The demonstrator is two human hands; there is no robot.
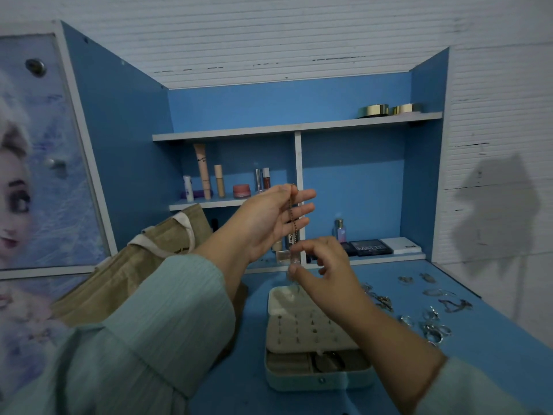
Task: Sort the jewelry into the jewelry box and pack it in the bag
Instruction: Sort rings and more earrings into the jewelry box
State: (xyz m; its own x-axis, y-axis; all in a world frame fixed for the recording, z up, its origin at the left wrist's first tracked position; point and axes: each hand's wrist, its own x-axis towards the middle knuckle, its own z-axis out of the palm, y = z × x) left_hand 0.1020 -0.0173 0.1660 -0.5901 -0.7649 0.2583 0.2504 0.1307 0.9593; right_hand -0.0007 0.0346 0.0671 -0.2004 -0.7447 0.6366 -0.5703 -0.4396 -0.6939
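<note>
Necklace chain (292, 217) hangs straight down between the two hands: the left hand (270, 218) pinches its top end between thumb and forefinger, other fingers spread, while the right hand (321, 265) just below pinches its lower end. Directly under the right hand sits the open jewelry box (317, 342) (lid tipped back), the tan bag (125, 277) lying beneath the left forearm, loose silver jewelry (431, 313) right of the right wrist.

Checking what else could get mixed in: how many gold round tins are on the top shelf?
2. Both sit at the right end of the top shelf: the larger gold tin on the left, the smaller gold tin just right of it. Nothing appears to hide more.
</note>
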